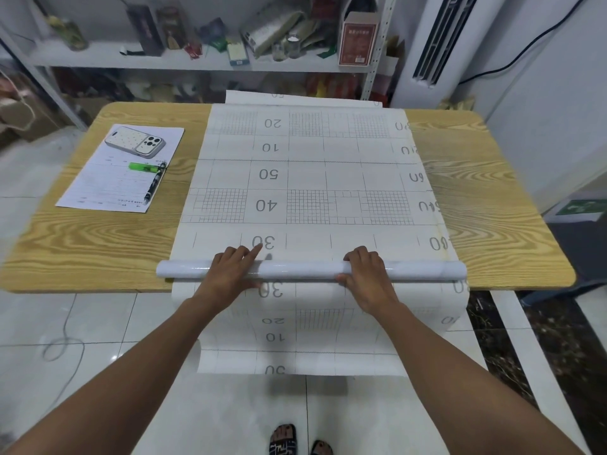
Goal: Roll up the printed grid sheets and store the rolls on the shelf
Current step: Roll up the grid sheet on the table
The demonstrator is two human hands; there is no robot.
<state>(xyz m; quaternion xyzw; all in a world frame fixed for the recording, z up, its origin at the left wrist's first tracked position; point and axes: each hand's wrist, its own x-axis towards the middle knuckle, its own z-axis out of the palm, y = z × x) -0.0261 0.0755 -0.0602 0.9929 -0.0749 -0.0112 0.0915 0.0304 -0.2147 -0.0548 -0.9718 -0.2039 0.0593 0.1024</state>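
Head view: left hand (232,269) draped over roll (305,270), thumb beneath, index extended onto grid sheet (312,178). Right hand (365,272) curled round roll, thumb on near side. Roll lies at near edge of counter (82,251); sheet tail overhangs. Right-edge numerals blurred.

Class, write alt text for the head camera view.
The left hand and right hand hold a roll of grid sheet on a wooden table; unrolled sheet lies flat beyond. A phone and pen lie left.

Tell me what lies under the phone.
The phone rests on a printed paper form on the wooden table. The form's print beneath the phone is hidden.
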